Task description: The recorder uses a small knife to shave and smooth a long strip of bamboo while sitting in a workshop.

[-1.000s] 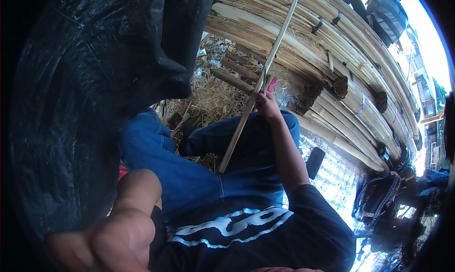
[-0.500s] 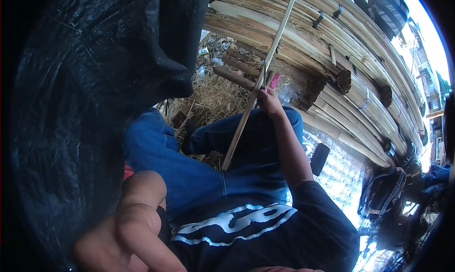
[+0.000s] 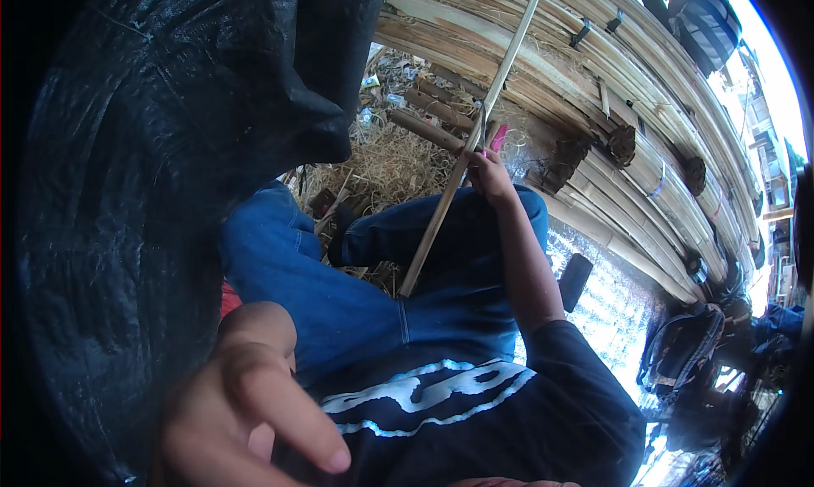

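My right hand is closed at a long, pale bamboo strip, which slants from my lap up past the top edge. Beside its fingers, a narrow dark piece like a blade lies against the strip, and something pink shows just beyond; whether the hand also grips these is hidden. A wooden pole passes behind the strip close to the hand. Raised large at the lower left, my left hand has its fingers apart, one pointing toward my shirt, and nothing shows in it.
Bundled bamboo strips are stacked along the upper right. Shavings and litter cover the ground before my bent legs. A black tarp hangs on the left. A dark backpack sits at the right.
My left hand has shifted a little to the right, its fingers unfolding. My right hand and the bamboo strip stay nearly in place, while the view has shifted slightly.
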Demonstrator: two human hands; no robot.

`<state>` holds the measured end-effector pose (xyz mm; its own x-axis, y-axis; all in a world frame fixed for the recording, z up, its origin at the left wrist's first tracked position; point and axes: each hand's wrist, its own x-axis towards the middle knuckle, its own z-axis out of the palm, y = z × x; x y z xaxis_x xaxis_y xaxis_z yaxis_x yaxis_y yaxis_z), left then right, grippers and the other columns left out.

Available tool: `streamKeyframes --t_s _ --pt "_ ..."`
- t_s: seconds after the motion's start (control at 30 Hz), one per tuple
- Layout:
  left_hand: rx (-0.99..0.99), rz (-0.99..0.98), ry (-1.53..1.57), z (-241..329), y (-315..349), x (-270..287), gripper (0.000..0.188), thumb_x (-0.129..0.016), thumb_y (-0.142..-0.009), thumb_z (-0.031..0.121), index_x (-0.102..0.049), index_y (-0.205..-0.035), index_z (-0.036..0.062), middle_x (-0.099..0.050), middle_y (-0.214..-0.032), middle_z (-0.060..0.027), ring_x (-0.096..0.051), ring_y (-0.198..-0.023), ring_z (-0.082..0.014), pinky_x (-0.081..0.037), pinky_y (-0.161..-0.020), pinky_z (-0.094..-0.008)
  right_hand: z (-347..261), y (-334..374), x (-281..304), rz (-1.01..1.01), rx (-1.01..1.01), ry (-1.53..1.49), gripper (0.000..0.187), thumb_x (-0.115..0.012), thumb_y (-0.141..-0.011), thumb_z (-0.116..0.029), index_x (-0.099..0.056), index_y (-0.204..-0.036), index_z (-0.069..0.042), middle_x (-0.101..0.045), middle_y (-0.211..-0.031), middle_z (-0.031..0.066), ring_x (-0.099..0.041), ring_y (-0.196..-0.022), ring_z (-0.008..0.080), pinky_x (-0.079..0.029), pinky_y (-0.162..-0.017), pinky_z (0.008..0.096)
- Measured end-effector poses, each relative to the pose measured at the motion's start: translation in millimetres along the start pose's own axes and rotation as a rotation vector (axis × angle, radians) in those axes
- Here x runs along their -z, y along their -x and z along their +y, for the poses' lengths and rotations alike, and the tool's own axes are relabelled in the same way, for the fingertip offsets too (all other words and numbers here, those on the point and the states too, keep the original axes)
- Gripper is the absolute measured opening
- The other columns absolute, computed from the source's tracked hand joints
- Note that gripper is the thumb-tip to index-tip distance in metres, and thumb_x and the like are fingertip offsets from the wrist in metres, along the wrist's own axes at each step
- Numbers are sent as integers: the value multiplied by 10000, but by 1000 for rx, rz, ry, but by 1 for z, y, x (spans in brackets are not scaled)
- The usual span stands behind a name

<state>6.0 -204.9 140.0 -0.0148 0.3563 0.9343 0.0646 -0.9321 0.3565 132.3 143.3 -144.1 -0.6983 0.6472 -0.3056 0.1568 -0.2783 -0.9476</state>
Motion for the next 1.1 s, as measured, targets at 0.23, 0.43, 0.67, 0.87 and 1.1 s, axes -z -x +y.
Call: streamKeyframes --t_s 0.23,0.43,0.67,0.87,1.1 --pt "1004 159 -177 -146 110 20 337 -522 -929 345 -568 -980 16 -587 -834 -72 -565 -792 -137 -448 -718 -287 0 -4 -3 -7 28 -95 221 -541 -932 -218 -523 -761 -80 -427 -484 -20 -356 -342 84 -271 -337 242" --pt "1673 -201 78 -211 219 -4 495 -593 -884 510 -607 -928 17 -641 -813 -68 -606 -768 -146 -484 -701 -301 -8 3 2 -81 -10 -198 184 -528 -957 -241 -491 -806 -141 -380 -539 -50 -346 -397 63 -286 -351 224" --pt "1688 45 268 -234 263 -43 148 -422 -914 131 -545 -894 51 -558 -682 -28 -550 -573 -148 -483 -592 -314 -10 -6 -1 450 412 791 476 -493 -949 -423 -572 -741 -2 -580 -603 90 -571 -584 230 -410 -553 355" --pt "1424 80 -331 -241 275 -51 315 -423 -967 273 -547 -830 18 -571 -664 -136 -609 -672 -285 -445 -650 -398 -57 0 4 142 539 1363 336 -580 -900 -348 -537 -840 -21 -588 -739 164 -595 -694 367 -473 -624 432" --pt "1428 129 -322 -249 276 -49 439 -391 -987 353 -558 -757 18 -585 -662 -166 -623 -700 -323 -444 -653 -409 -116 -41 45 269 276 1861 345 -479 -942 -414 -538 -938 -74 -649 -760 161 -651 -715 359 -517 -612 474"
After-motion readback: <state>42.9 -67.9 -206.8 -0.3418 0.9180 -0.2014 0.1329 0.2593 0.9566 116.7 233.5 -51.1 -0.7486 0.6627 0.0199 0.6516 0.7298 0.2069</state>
